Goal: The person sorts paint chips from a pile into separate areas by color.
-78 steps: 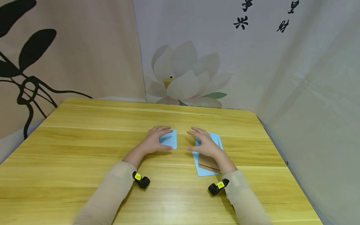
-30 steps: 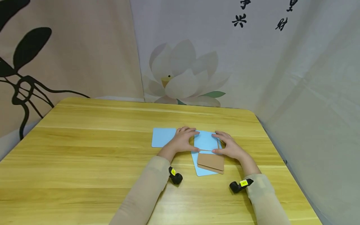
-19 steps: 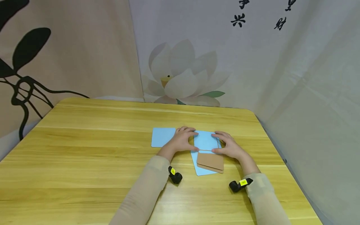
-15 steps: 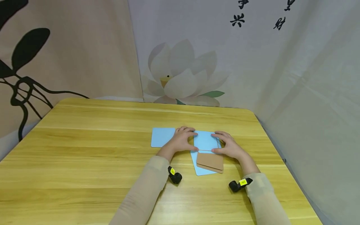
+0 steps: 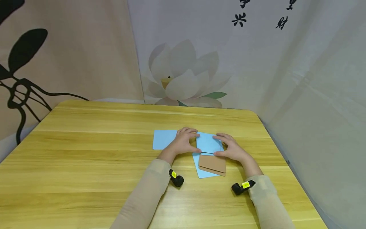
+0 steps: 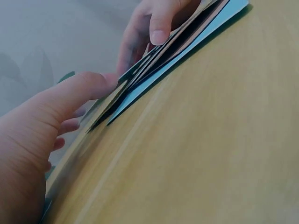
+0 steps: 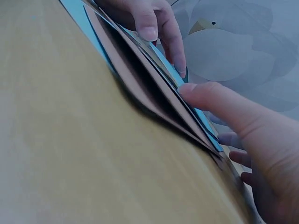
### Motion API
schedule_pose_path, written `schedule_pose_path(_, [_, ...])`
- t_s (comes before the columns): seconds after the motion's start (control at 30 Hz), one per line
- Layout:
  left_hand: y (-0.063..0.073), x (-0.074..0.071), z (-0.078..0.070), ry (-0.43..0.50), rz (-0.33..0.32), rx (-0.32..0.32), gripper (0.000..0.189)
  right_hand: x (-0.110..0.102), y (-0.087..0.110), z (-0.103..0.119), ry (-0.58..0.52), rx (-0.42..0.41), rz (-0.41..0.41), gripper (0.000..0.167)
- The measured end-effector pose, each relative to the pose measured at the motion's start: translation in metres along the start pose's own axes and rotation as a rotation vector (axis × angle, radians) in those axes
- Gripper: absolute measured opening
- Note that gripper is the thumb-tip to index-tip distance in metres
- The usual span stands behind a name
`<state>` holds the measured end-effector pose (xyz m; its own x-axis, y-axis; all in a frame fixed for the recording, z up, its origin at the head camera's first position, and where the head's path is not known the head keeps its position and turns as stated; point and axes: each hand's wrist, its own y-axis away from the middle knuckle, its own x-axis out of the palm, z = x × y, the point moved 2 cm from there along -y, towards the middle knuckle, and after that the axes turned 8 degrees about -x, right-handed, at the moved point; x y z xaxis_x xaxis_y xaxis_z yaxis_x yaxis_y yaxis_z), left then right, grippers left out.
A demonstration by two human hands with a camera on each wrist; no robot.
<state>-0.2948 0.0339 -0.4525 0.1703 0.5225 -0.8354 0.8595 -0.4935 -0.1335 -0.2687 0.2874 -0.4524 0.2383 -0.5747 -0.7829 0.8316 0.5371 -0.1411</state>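
Just right of the frame's centre, a blue card (image 5: pixel 208 143) is held crosswise, its long axis between the half-curled left hand (image 5: pixel 184 141) and right hand (image 5: pixel 231 148) — one end pinched by each, neither nearer — above brown cards (image 5: pixel 212 164).

In the head view, the table (image 5: pixel 71 178) is lit brightly, and a pale sheen is spread across the lower centre of the frame. Soft shadows are cast beside the sleeves (image 5: pixel 143 197); the backdrop (image 5: pixel 257 70) is rendered greyer, its folds faintly shaded at the right. Both wrist views are dimmer and tinted cool. There, fine detail is softened, the backdrop is blurred, and, at the right wrist, deep shadow is seen between the brown cards (image 5: pixel 212 162).
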Motion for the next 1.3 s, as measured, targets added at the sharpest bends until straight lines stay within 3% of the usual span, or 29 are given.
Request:
schedule_pose_path(0.37, [0.004,-0.008,-0.001,0.084,-0.023,0.014,0.071,-0.003,-0.004,0.009,-0.009,-0.013,-0.015,0.078])
schedule_pose_path(0.63, [0.015,-0.018,0.004,0.117,-0.025,0.038,0.072,-0.003,-0.008,0.026,0.010,-0.033,-0.041,0.078])
schedule_pose_path(0.9, [0.029,-0.031,0.019,0.143,-0.028,0.028,0.072,0.009,-0.020,0.041,0.018,-0.059,-0.046,0.078])
schedule_pose_path(1.3, [0.058,-0.057,0.054,0.123,-0.082,-0.011,0.072,0.033,-0.056,0.073,0.062,-0.082,0.003,0.076])
